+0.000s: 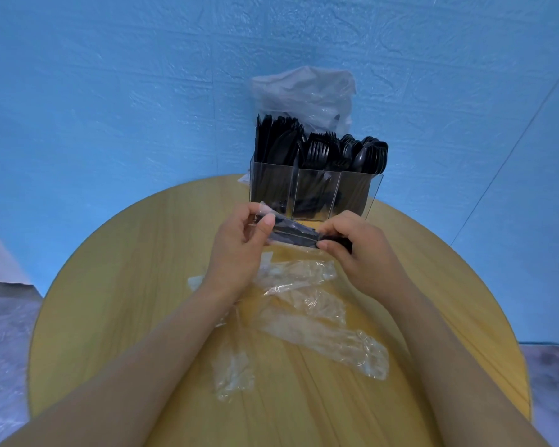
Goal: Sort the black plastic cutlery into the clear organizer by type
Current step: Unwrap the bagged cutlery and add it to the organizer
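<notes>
Clear organizer (315,195) holds black knives (276,140), forks (321,150), spoons (368,156) separately.

over a round wooden bench (117,317), both hands hold one clear sleeve (288,232) with black cutlery inside. the left hand (239,250) pinches the sleeve's left end; the right hand (359,250) pinches the black pieces (336,241) sticking out at the right. beyond them stands a clear organizer (313,195) with knives, forks and spoons in separate compartments. empty wrappers (320,333) lie on the bench below the hands.
</notes>
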